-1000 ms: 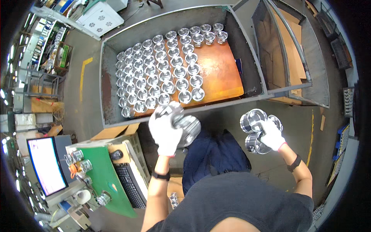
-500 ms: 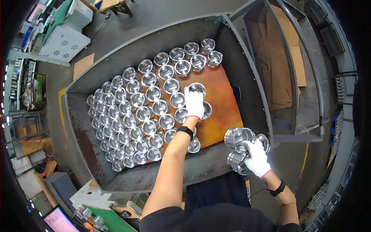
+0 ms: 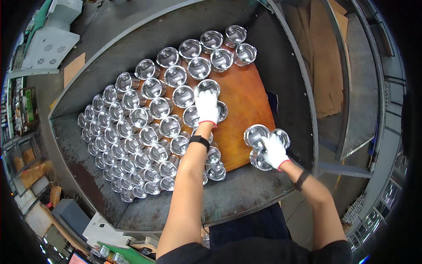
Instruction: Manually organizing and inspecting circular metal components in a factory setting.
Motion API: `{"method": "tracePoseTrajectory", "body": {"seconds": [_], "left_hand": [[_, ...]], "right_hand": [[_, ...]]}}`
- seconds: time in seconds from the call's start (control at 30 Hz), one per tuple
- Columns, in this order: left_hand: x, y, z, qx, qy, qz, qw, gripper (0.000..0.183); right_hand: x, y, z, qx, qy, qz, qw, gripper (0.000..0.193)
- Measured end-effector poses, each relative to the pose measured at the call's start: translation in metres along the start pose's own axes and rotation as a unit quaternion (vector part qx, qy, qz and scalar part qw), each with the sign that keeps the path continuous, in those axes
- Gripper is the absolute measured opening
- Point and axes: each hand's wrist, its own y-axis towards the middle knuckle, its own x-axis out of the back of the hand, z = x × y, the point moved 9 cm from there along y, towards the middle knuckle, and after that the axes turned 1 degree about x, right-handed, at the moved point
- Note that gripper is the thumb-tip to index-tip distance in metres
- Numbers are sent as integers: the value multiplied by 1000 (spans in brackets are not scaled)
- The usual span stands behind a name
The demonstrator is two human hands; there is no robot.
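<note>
Several shiny metal pistons stand in packed rows on a brown board (image 3: 244, 99), their hollow ends facing up. My left hand (image 3: 206, 105), in a white glove, is closed with its fingers at the rim of a piston (image 3: 210, 85) at the right edge of the rows. Another piston (image 3: 223, 111) stands beside that hand, partly covered by it. My right hand (image 3: 274, 152), also gloved, grips a cluster of three pistons: one at the upper left (image 3: 256, 134), one at the right (image 3: 283, 138) and one below (image 3: 259, 160). They hang over the board's near right part.
A deep grey metal bin (image 3: 246, 191) surrounds the board, with raised walls on all sides. Beyond its right wall stands a metal-framed cart (image 3: 358, 88) holding cardboard (image 3: 323, 66). A white cabinet (image 3: 49, 48) is at the far left.
My right hand has carried its pistons from over the bin's near right edge inward above the board. My left hand stays at its piston. The whole view has shifted closer to the bin.
</note>
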Motion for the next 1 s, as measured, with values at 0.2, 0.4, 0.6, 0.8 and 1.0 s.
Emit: {"method": "tracePoseTrajectory", "body": {"seconds": [0.2,0.4,0.6,0.8,1.0], "left_hand": [[87,-50,-39,9,-146,53,988,58],[132,-250,-75,124,-230,140,955,47],[152,-373,-102,312,-120,130,933,31],[160,-375,-100,362,-50,36,930,23],[156,-382,-106,329,-61,18,942,24]], "right_hand": [[3,85,-8,31,8,-35,999,25],[26,167,-5,42,-5,-149,988,21],[40,215,26,67,1,-181,981,23],[47,222,27,197,-50,-135,970,41],[59,221,6,264,-102,-105,953,56]]}}
